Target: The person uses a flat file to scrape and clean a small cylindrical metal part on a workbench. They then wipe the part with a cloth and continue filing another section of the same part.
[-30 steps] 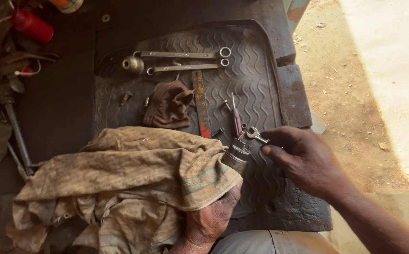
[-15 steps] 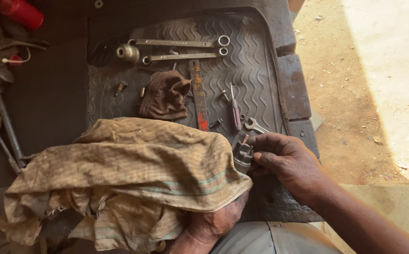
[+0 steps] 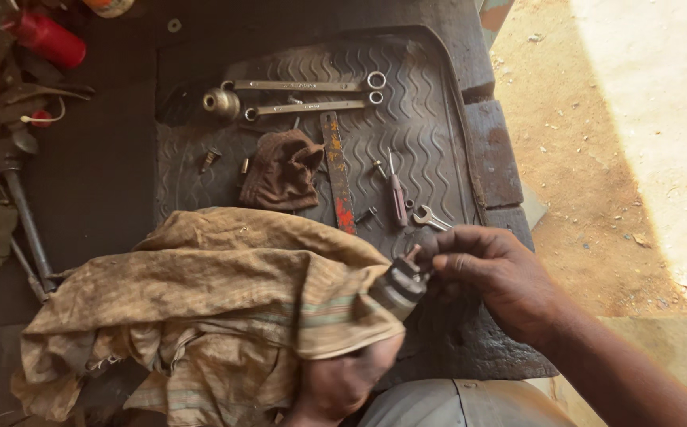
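Observation:
My left hand (image 3: 343, 379) reaches up from the bottom edge, mostly under a dirty tan cloth (image 3: 201, 308), and grips a small grey metal cylindrical part (image 3: 398, 290) that sticks out of the cloth. My right hand (image 3: 493, 273) comes in from the right; its fingertips pinch the top end of that part. Both hands are over a black ribbed rubber mat (image 3: 430, 119).
On the mat lie two long ring spanners (image 3: 304, 95), a small round metal piece (image 3: 221, 103), a brown rag (image 3: 284, 170), a flat red-ended bar (image 3: 337, 170), a screwdriver (image 3: 397, 194) and a small spanner (image 3: 430, 217). Red canister (image 3: 47, 39) and rods at left. Sandy ground at right.
My right hand has come left onto the top of the metal part. The part and cloth sit slightly lower and closer than a second ago; the view has shifted a little.

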Available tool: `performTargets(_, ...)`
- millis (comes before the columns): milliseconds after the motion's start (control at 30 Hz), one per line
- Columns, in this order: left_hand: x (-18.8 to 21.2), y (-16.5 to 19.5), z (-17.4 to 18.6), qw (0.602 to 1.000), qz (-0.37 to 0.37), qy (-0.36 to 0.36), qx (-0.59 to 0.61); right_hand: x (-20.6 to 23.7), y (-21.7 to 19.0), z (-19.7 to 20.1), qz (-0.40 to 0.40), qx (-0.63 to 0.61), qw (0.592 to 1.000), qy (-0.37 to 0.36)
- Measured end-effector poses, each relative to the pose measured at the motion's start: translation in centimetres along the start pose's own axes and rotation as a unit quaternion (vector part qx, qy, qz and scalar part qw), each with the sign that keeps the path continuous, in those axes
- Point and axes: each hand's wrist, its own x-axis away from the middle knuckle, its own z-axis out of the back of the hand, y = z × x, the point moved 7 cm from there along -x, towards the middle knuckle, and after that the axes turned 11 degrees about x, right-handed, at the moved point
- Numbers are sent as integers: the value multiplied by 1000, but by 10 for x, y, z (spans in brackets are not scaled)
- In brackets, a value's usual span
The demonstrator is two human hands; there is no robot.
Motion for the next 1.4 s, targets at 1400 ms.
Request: performTargets(1400,-29,-54,19,971,108,37,209,16,-10,-50,65,-242,942,-222)
